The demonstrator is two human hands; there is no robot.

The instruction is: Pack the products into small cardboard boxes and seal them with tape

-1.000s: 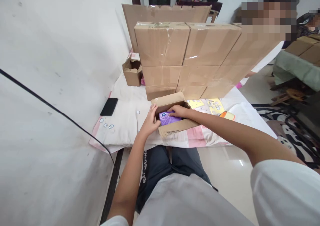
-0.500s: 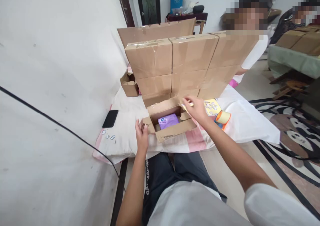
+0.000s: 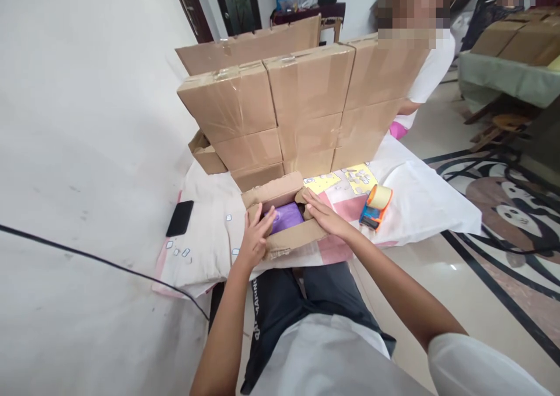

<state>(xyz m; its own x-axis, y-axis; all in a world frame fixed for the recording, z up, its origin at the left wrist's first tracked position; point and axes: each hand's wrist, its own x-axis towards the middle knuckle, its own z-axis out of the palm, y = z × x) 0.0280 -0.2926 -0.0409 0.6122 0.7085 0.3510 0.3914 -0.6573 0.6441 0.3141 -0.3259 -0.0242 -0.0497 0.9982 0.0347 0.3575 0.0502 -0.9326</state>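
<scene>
An open cardboard box (image 3: 297, 238) lies on the cloth-covered table in front of me, with a purple packet (image 3: 286, 216) inside. My left hand (image 3: 254, 238) presses on the box's left end flap, fingers spread and partly over the packet. At the opposite end, my right hand (image 3: 324, 214) rests with stretched fingers on the right end flap, which is folded inward. The long back flap (image 3: 275, 190) stands up. To the right of my right hand, a tape dispenser (image 3: 376, 206) with an orange edge and a yellowish roll sits on the cloth.
Stacked, taped cardboard boxes (image 3: 306, 98) rise behind the open box. A black phone (image 3: 179, 218) lies at the left near the wall. Another open box (image 3: 209, 158) stands behind it. A person in a white sleeve (image 3: 431, 69) is beyond the stack. A black cable (image 3: 105, 262) crosses the left side.
My right hand has come down from above the box's right corner onto its end flap. The left hand has moved over the left flap, and both end flaps now bend inward.
</scene>
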